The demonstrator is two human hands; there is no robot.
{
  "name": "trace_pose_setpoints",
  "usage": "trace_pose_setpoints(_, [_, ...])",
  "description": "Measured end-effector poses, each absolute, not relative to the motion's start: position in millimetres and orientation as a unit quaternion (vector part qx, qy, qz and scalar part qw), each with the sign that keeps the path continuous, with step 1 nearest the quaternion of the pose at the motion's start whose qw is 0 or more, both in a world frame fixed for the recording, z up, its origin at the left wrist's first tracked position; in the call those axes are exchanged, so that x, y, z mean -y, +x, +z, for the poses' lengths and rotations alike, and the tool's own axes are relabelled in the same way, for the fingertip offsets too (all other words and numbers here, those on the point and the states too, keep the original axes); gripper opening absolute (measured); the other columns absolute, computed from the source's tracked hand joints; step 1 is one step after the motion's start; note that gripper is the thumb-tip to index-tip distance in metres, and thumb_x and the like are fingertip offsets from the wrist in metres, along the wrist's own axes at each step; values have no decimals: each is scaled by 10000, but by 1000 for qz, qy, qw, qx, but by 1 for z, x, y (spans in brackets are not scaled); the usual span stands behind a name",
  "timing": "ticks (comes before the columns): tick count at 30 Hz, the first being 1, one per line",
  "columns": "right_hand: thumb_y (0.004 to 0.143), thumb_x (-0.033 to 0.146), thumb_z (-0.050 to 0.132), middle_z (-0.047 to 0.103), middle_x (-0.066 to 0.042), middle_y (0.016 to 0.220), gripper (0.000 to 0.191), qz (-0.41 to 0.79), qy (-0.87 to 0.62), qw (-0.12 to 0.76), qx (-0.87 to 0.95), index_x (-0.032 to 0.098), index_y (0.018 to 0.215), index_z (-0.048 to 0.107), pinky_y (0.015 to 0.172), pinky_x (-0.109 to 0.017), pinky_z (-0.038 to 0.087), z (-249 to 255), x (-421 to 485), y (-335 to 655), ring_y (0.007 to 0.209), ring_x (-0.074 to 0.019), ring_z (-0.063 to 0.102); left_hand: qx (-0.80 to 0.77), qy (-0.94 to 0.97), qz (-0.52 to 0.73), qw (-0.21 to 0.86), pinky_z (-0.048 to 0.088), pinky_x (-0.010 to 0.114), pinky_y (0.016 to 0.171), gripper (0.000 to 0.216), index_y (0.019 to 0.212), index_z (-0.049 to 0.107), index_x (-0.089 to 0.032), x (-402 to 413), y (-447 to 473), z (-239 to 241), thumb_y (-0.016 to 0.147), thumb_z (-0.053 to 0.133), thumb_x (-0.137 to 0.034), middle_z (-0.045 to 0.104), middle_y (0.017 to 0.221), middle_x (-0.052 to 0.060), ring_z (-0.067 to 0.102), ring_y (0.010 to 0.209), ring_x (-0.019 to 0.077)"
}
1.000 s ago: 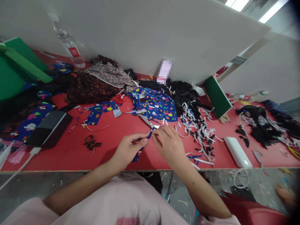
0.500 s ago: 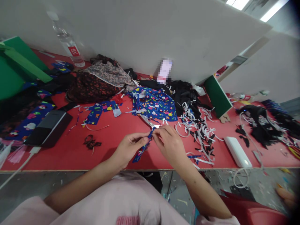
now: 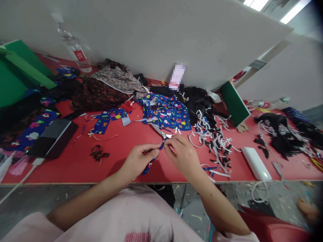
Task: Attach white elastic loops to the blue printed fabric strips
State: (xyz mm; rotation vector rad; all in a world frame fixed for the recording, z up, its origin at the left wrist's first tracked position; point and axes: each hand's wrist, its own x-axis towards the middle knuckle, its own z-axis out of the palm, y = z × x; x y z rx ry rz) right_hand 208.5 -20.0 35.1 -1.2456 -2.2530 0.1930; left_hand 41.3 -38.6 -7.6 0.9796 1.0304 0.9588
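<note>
My left hand [image 3: 140, 159] is closed, with its thumb and fingers pinching a narrow blue printed fabric strip [image 3: 148, 168]. The strip's lower end hangs below that hand over the red table. My right hand [image 3: 183, 156] pinches the upper part of the same strip, close to the left fingertips. Just beyond the fingers lies a pair of scissors [image 3: 159, 130], partly hidden by the right hand. Behind them spreads a crumpled piece of blue cartoon-print fabric [image 3: 169, 112]. A small dark scrap of fabric [image 3: 98, 153] rests to the left of my hands.
White and black trimmings [image 3: 218, 149] are heaped on the right, beside a white power bank [image 3: 256, 163]. A black device [image 3: 52, 138] with a cable sits at left. A floral fabric bundle [image 3: 106, 89], a water bottle [image 3: 75, 50] and a phone [image 3: 177, 76] are near the partition.
The strip has shifted slightly between my fingers, and my left fingers now cover more of it. Both hands stay in nearly the same place.
</note>
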Motion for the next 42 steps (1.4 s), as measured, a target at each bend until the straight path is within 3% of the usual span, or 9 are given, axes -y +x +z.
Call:
trace_pose_setpoints(8, [859,192,495,569,-46,791,105,129,-482,289,817,189,813,590,737,-295,451,33,21,209,782,-173,544,-430,379,424,701,481,289,764,280,974,689,-197,39,42,-4,741,668,-352,687,825,19,613,766,142])
trace_pose_setpoints(19, [853,180,500,567,-49,779,103,99,-492,281,818,174,800,589,709,-292,442,33,24,208,751,-170,539,-447,437,427,654,486,293,749,261,962,696,-202,39,43,-10,755,649,-354,632,730,-3,592,739,142])
trace_pose_setpoints(32, [835,167,514,575,-23,777,87,171,-501,301,793,193,796,587,660,-252,444,32,22,209,728,-145,555,-435,374,419,704,485,292,761,292,970,695,-197,39,43,-1,727,680,-357,698,851,28,618,764,146])
trace_pose_setpoints(42, [801,142,523,577,-20,764,86,165,-513,304,785,195,766,581,629,-241,433,31,22,208,711,-142,553,-455,429,418,659,482,316,794,311,996,689,-192,40,43,-8,745,657,-373,685,805,21,614,796,166])
